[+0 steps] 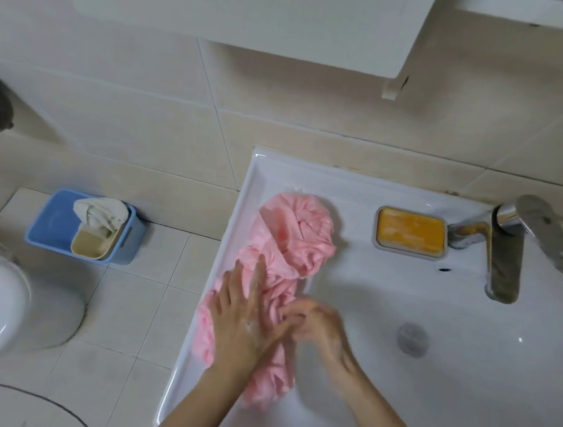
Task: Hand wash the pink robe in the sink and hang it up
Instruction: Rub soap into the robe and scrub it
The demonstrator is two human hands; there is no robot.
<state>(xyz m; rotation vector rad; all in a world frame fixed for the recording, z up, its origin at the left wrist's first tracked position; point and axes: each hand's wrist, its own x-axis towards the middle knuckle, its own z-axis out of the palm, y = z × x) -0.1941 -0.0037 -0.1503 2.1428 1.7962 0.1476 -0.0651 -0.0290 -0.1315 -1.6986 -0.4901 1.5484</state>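
Head view looks down on a crumpled, wet pink fabric robe [291, 238] lying in a long bunch along the left side of the white ceramic sink [429, 382], partly on its sloped ledge. The left hand [245, 323] lies flat on the robe, its fingers [258, 276] straight and spread, pressing the cloth down, with a little lather on the skin. The right hand [320, 327] is blurred just beside the left thumb at the cloth's edge. Its fingers look curled, but whether they grip any fabric cannot be told.

This looks like the scrubbing step, with soap already on. Next, I judge, comes rubbing the rest of the bunch, then a rinse under the chrome lever tap [506, 255], which shows no water running, and a wring before hanging. An orange soap bar [410, 233] sits in a grey rectangular dish [407, 251] by the tap. No brand, label or writing is legible anywhere.
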